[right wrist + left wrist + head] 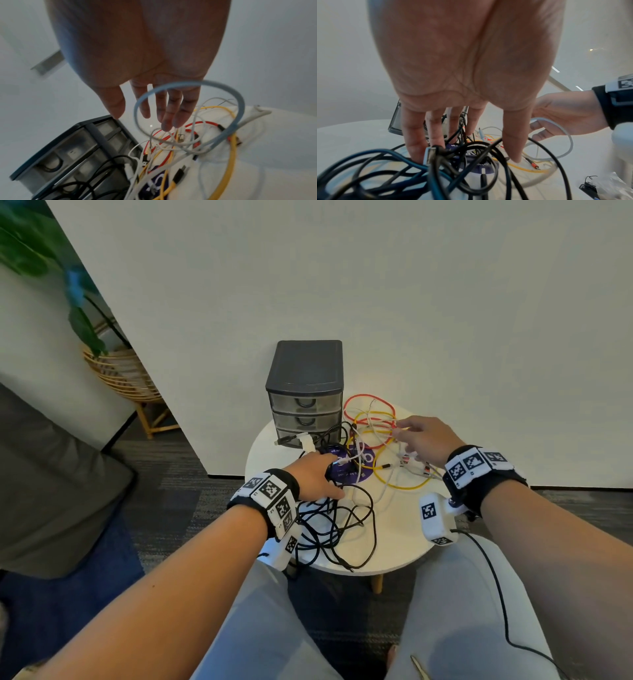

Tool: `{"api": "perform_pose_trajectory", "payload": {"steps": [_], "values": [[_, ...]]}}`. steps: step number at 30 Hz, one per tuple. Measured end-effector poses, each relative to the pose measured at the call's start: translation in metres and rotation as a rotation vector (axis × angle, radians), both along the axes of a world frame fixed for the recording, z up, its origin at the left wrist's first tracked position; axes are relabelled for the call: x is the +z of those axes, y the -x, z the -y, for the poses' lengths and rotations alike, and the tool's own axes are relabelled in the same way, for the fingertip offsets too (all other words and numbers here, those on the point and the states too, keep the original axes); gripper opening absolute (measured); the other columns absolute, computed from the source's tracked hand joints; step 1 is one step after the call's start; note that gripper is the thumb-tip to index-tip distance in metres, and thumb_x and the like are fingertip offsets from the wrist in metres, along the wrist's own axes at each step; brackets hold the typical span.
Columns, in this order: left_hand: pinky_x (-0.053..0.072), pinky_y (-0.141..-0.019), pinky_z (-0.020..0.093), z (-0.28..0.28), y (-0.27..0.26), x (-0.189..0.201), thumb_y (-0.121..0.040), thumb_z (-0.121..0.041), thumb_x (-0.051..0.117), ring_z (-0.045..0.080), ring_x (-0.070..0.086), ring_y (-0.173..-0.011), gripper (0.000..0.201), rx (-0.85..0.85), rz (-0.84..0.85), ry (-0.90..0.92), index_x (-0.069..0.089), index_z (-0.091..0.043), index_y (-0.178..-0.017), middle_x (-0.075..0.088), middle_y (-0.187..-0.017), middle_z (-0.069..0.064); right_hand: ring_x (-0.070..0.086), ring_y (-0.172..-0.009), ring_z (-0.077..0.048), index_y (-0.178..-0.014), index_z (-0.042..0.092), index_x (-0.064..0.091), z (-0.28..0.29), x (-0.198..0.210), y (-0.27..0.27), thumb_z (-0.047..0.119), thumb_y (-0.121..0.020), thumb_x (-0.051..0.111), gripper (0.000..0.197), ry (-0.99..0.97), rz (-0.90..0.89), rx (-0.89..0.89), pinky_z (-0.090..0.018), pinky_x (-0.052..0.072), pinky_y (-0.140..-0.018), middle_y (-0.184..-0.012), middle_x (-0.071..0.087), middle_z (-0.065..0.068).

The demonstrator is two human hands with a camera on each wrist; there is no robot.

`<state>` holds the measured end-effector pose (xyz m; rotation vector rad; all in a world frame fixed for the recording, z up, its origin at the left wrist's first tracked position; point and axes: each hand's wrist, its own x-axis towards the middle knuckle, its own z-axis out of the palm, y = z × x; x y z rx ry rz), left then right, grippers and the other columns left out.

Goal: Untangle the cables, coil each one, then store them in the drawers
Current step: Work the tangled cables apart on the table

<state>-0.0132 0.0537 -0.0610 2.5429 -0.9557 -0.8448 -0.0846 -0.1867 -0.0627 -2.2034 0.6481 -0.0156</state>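
A tangle of cables lies on a round white table [404, 542]. My left hand [318, 477] [436, 135] presses straight fingers into the black cables [342, 525] [471, 169] and a blue cable [393, 154] at the front left. My right hand [418, 440] [168, 115] hovers over the red cable [366, 398] [202, 122] and yellow cable [400, 484] [229, 162], fingers relaxed. A pale cable loop [188, 83] [568, 135] stands under its palm, blurred, with no finger curled round it. The dark grey three-drawer unit [305, 392] [68, 155] has all drawers closed.
The drawer unit stands at the table's back left against a white wall. A purple round sticker [356, 470] lies under the cables. A plant in a wicker stand [116, 371] and a grey sofa [51, 491] are at the left. My knees [274, 628] are at the table's front edge.
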Motion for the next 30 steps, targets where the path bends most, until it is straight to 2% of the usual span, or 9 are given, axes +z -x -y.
{"api": "perform_pose_trajectory", "payload": {"steps": [5, 12, 17, 20, 22, 24, 26, 28, 30], "values": [[0.04, -0.103, 0.033, -0.001, 0.001, 0.001, -0.093, -0.037, 0.071, 0.028, 0.047, -0.132, 0.073, 0.003, 0.001, -0.015, 0.036, -0.017, -0.154, 0.045, -0.148, 0.013, 0.065, -0.105, -0.026, -0.106, 0.028, 0.067, 0.006, -0.002, 0.014, 0.044, -0.1, 0.054, 0.022, 0.02, 0.006, 0.017, -0.05, 0.051, -0.097, -0.112, 0.069, -0.003], [0.037, -0.109, 0.035, -0.002, -0.001, 0.0, -0.094, -0.04, 0.07, 0.028, 0.043, -0.138, 0.079, 0.004, -0.005, -0.027, 0.029, -0.02, -0.158, 0.039, -0.155, 0.011, 0.061, -0.116, -0.036, -0.104, 0.019, 0.066, 0.059, -0.002, 0.032, 0.034, -0.097, 0.057, 0.02, 0.034, 0.027, -0.36, -0.054, 0.049, -0.102, -0.125, 0.066, -0.013], [0.038, -0.11, 0.037, 0.001, -0.003, -0.003, -0.094, -0.042, 0.069, 0.029, 0.043, -0.138, 0.08, 0.001, -0.005, -0.054, 0.028, -0.02, -0.159, 0.038, -0.155, 0.013, 0.056, -0.123, -0.042, -0.13, -0.003, 0.056, 0.082, -0.018, 0.046, 0.025, -0.101, 0.057, 0.04, 0.01, -0.336, -0.362, -0.051, 0.046, -0.106, -0.136, 0.056, -0.019], [0.041, -0.109, 0.037, 0.004, -0.003, -0.004, -0.093, -0.044, 0.069, 0.029, 0.046, -0.133, 0.078, -0.01, 0.004, -0.068, 0.031, -0.022, -0.157, 0.04, -0.152, 0.013, 0.053, -0.129, -0.036, -0.147, -0.002, 0.04, 0.075, -0.028, 0.046, 0.024, -0.104, 0.052, 0.052, 0.016, -0.452, -0.28, -0.043, 0.042, -0.109, -0.149, 0.044, -0.021], [0.044, -0.105, 0.036, 0.005, -0.002, -0.003, -0.094, -0.042, 0.069, 0.028, 0.05, -0.127, 0.073, -0.025, 0.017, -0.067, 0.035, -0.022, -0.155, 0.045, -0.146, 0.013, 0.048, -0.134, -0.039, -0.151, -0.001, 0.031, 0.071, -0.037, 0.04, 0.024, -0.106, 0.049, 0.055, -0.037, -0.446, -0.243, -0.047, 0.04, -0.111, -0.154, 0.038, -0.022], [0.045, -0.102, 0.034, 0.009, -0.002, -0.001, -0.094, -0.041, 0.068, 0.027, 0.052, -0.125, 0.07, -0.037, 0.029, -0.066, 0.037, -0.021, -0.154, 0.047, -0.144, 0.012, 0.054, -0.122, -0.039, -0.155, 0.005, 0.027, 0.066, -0.042, 0.037, 0.02, -0.104, 0.052, 0.059, -0.06, -0.41, -0.236, -0.051, 0.05, -0.096, -0.152, 0.04, -0.024], [0.045, -0.101, 0.033, 0.011, -0.002, 0.0, -0.095, -0.041, 0.068, 0.026, 0.052, -0.125, 0.071, -0.045, 0.029, -0.07, 0.036, -0.022, -0.155, 0.048, -0.144, 0.011, 0.053, -0.115, -0.038, -0.16, 0.012, 0.016, 0.063, -0.044, 0.034, 0.015, -0.101, 0.056, 0.071, -0.133, -0.373, -0.283, -0.046, 0.05, -0.082, -0.152, 0.039, -0.027], [0.043, -0.1, 0.031, 0.012, -0.002, 0.0, -0.095, -0.042, 0.067, 0.026, 0.052, -0.125, 0.071, -0.053, 0.023, -0.082, 0.034, -0.023, -0.156, 0.048, -0.144, 0.011, 0.054, -0.112, -0.042, -0.161, 0.014, 0.006, 0.066, -0.046, 0.031, 0.011, -0.1, 0.058, 0.081, -0.161, -0.325, -0.343, -0.049, 0.047, -0.084, -0.151, 0.037, -0.029], [0.044, -0.101, 0.032, 0.012, -0.003, -0.001, -0.095, -0.043, 0.067, 0.026, 0.051, -0.126, 0.073, -0.056, 0.019, -0.094, 0.033, -0.023, -0.156, 0.046, -0.145, 0.011, 0.055, -0.085, -0.031, -0.16, 0.014, 0.014, 0.067, -0.044, 0.027, 0.01, -0.097, 0.059, 0.078, -0.216, -0.274, -0.336, -0.049, 0.051, -0.083, -0.148, 0.042, -0.028]]}}
